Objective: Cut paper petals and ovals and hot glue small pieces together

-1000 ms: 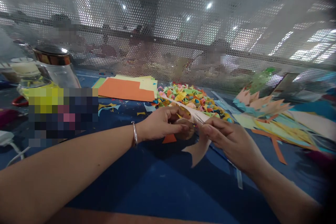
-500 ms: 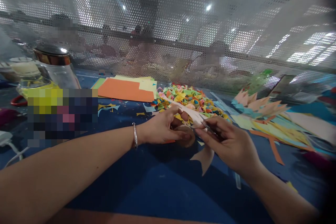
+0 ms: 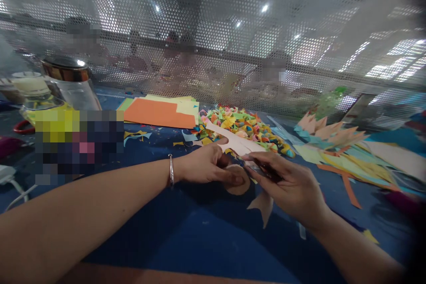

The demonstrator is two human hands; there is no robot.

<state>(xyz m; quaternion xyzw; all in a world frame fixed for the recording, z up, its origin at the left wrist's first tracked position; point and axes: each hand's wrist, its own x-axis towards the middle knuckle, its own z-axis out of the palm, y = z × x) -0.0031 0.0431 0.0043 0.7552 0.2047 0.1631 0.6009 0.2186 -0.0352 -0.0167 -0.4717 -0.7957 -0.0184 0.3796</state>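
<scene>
We look across a dark blue tabletop (image 3: 199, 239). Nearest the working spot, a pale notched strip (image 3: 262, 208) shows below our right hand (image 3: 288, 179), which covers its upper part. That hand is closed around a slim dark tool (image 3: 266, 168), mostly hidden by the fingers, so we cannot name it surely. Just left of it, our left hand (image 3: 206, 162), with a silver bracelet (image 3: 171, 171) at the wrist, pinches a round tan disc (image 3: 234, 186): the thumb lies over its face, and its rim shows on the near and right sides. The index finger reaches to a pale pink sheet (image 3: 242, 141), which spreads just beyond both hands. To the right lies an orange strip (image 3: 351, 191). Farther off sits a heap of multicoloured paper pieces (image 3: 246, 124), with an orange sheet (image 3: 156, 112) to its left and pointed pink paper shapes (image 3: 322, 128) to its right. Farthest stands a perforated screen (image 3: 213, 22).
</scene>
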